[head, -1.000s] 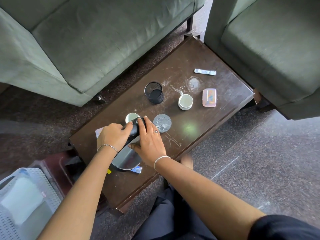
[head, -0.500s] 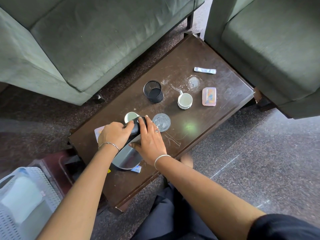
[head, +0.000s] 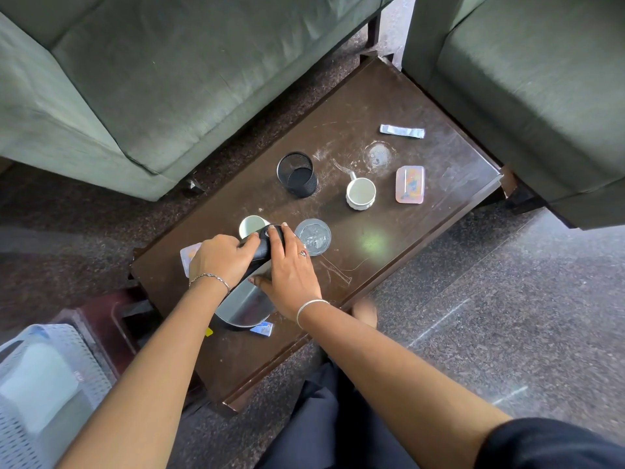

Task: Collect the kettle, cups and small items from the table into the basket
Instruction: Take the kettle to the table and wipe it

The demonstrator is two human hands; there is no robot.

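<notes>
A steel kettle (head: pixel 245 306) with a black handle stands on the dark wooden table (head: pixel 422 231). My left hand (head: pixel 220 260) grips the handle's top from the left. My right hand (head: pixel 291 275) holds the handle and body from the right. A white cup (head: pixel 252 225) sits just behind the kettle, partly hidden. A second white cup (head: pixel 361 193) stands mid-table. A round grey lid (head: pixel 313 236) lies beside my right hand. A black mesh holder (head: pixel 297 175), a pink packet (head: pixel 410 184) and a silver sachet (head: pixel 401 131) lie farther back. The white basket (head: pixel 40 394) is at the lower left on the floor.
Green sofas flank the table at the back left (head: pixel 169 79) and right (head: pixel 541 96). A dark red stool (head: pixel 111 316) stands between table and basket. A small blue packet (head: pixel 262 329) and a pinkish card (head: pixel 190 257) lie by the kettle. My foot (head: pixel 365 311) is under the table edge.
Both hands stay on the kettle in nearly the same grip. The view has shifted slightly; nothing on the table has visibly moved.
</notes>
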